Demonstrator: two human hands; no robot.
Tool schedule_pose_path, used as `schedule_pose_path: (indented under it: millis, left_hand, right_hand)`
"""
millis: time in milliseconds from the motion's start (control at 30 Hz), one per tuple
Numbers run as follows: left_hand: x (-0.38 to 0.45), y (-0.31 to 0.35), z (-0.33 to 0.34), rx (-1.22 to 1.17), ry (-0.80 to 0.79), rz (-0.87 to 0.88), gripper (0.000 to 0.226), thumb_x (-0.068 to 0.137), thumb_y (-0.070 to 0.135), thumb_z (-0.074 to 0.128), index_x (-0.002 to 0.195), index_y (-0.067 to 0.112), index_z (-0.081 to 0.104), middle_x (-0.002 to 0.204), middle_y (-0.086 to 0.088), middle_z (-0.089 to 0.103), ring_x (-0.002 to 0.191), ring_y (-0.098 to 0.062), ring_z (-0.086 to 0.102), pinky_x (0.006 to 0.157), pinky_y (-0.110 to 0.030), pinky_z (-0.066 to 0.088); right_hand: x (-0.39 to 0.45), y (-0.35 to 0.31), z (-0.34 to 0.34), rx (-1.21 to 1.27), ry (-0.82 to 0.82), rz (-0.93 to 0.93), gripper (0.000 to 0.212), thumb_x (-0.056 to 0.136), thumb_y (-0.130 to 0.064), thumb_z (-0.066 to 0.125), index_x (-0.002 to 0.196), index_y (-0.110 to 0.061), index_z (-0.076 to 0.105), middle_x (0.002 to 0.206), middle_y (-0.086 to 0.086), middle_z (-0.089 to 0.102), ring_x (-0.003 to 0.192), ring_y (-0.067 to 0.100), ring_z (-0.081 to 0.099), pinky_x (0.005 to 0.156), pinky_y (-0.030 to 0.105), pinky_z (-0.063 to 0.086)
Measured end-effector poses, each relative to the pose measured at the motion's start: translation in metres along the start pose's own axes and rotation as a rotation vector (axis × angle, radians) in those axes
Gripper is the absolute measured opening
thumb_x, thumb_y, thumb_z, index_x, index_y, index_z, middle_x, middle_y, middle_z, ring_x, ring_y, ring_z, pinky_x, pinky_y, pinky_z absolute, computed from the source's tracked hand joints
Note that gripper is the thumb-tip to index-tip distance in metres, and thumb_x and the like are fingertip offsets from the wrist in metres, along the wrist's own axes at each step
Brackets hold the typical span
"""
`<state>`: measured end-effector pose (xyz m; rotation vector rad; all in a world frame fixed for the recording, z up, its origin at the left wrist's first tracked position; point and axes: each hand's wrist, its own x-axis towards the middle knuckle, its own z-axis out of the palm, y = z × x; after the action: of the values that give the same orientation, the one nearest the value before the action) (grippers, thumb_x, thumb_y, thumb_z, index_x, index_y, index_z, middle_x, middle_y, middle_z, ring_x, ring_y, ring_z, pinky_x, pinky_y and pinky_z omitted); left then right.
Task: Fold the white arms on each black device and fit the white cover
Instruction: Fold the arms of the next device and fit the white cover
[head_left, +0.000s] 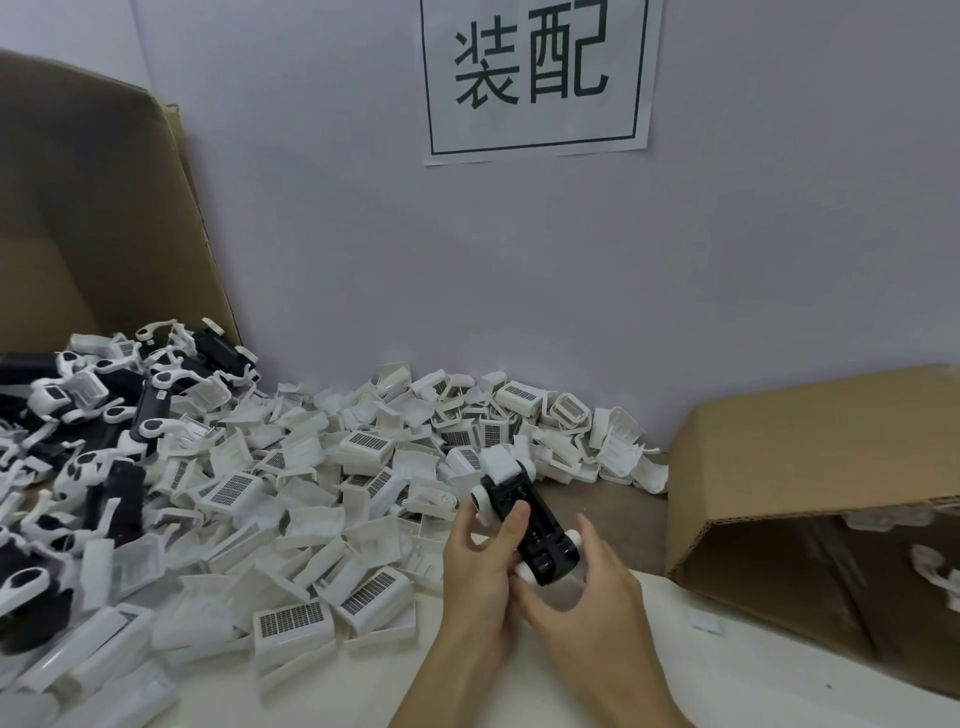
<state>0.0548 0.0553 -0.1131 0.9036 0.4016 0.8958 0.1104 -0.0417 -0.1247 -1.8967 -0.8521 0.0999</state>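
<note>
A black device (530, 525) is held above the table (675, 665), its long axis running from lower right up to the far left. It is gripped by the left hand (483, 577). A white cover (501, 462) sits on its far end. The right hand (587, 603) is curled loosely beneath the near end; contact cannot be told.
</note>
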Motion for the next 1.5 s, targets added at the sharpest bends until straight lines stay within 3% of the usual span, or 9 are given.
schedule_pose_path:
  millis: [267,433,633,733,867,1033,1133,1233,1500]
  left_hand:
    - [0.0,-0.003,0.003,0.099,-0.024,0.048,0.049,0.06,0.029,0.094,0.104,0.022,0.074,0.097,-0.014,0.076,0.091,-0.041,0.072,0.078,-0.049,0.06]
    - [-0.001,-0.004,0.002,0.155,-0.052,0.045,0.048,0.058,0.038,0.091,0.101,0.027,0.073,0.095,-0.018,0.076,0.09,-0.04,0.073,0.083,-0.05,0.059]
    - [-0.001,-0.005,0.001,0.206,-0.065,0.041,0.059,0.062,0.033,0.09,0.114,0.021,0.066,0.094,-0.021,0.075,0.088,-0.04,0.074,0.084,-0.054,0.059]
    - [-0.003,-0.003,0.002,0.245,-0.088,0.063,0.054,0.072,0.023,0.085,0.12,0.019,0.062,0.095,-0.018,0.076,0.09,-0.035,0.074,0.082,-0.045,0.059]
    - [-0.005,-0.009,0.004,0.367,-0.019,0.167,0.037,0.089,0.004,0.071,0.118,0.024,0.058,0.096,-0.002,0.077,0.093,-0.017,0.074,0.075,-0.022,0.057]
    - [-0.007,-0.012,0.006,0.518,-0.053,0.318,0.061,0.089,-0.013,0.057,0.119,0.04,0.049,0.109,0.015,0.072,0.101,-0.009,0.07,0.082,-0.023,0.056]
    - [-0.011,-0.014,0.009,0.728,-0.184,0.413,0.073,0.088,-0.005,0.059,0.125,0.054,0.04,0.112,0.019,0.069,0.099,-0.009,0.07,0.086,-0.035,0.057]
    - [-0.016,-0.019,0.011,0.898,-0.301,0.436,0.078,0.09,0.012,0.064,0.122,0.071,0.023,0.1,0.018,0.07,0.086,-0.003,0.069,0.078,-0.027,0.057]
    - [-0.015,-0.021,0.012,1.042,-0.302,0.432,0.062,0.084,0.004,0.054,0.094,0.056,0.021,0.082,0.01,0.061,0.068,0.002,0.053,0.058,-0.012,0.034]
  right_hand:
    - [-0.002,-0.01,-0.007,-0.05,0.081,-0.01,0.052,0.067,-0.053,0.078,0.11,-0.031,0.059,0.091,-0.017,0.064,0.086,-0.004,0.056,0.074,0.009,0.041]
    - [-0.004,-0.014,-0.011,-0.092,0.091,-0.008,0.054,0.066,-0.057,0.076,0.108,-0.029,0.059,0.089,-0.013,0.067,0.087,0.007,0.062,0.079,0.025,0.048]
    - [-0.005,-0.014,-0.012,-0.076,0.129,-0.025,0.045,0.061,-0.061,0.074,0.094,-0.037,0.056,0.075,-0.018,0.063,0.075,-0.002,0.057,0.066,0.011,0.039]
    - [-0.004,-0.01,-0.011,-0.038,0.108,-0.035,0.057,0.065,-0.06,0.075,0.113,-0.033,0.061,0.089,-0.017,0.066,0.088,0.003,0.06,0.074,0.016,0.041]
    - [0.002,-0.002,-0.01,0.03,0.015,-0.02,0.089,0.076,-0.042,0.081,0.151,-0.02,0.037,0.132,-0.014,0.051,0.126,0.005,0.045,0.099,0.018,0.034]
    - [0.002,0.005,-0.013,0.171,0.071,-0.094,0.067,0.087,-0.01,0.068,0.147,-0.025,0.04,0.146,-0.014,0.047,0.138,0.004,0.04,0.109,0.024,0.033]
    - [0.004,0.005,-0.014,0.296,0.154,-0.088,0.06,0.085,-0.011,0.075,0.138,-0.027,0.051,0.122,-0.023,0.064,0.12,-0.005,0.056,0.098,0.019,0.047]
    - [0.008,0.008,-0.012,0.46,0.193,-0.022,0.067,0.073,-0.021,0.087,0.131,-0.03,0.055,0.104,-0.019,0.071,0.097,-0.006,0.066,0.073,0.009,0.051]
    - [0.013,0.007,-0.018,0.671,0.266,-0.01,0.06,0.053,-0.036,0.086,0.108,-0.027,0.065,0.088,-0.015,0.072,0.077,0.001,0.071,0.061,0.009,0.051]
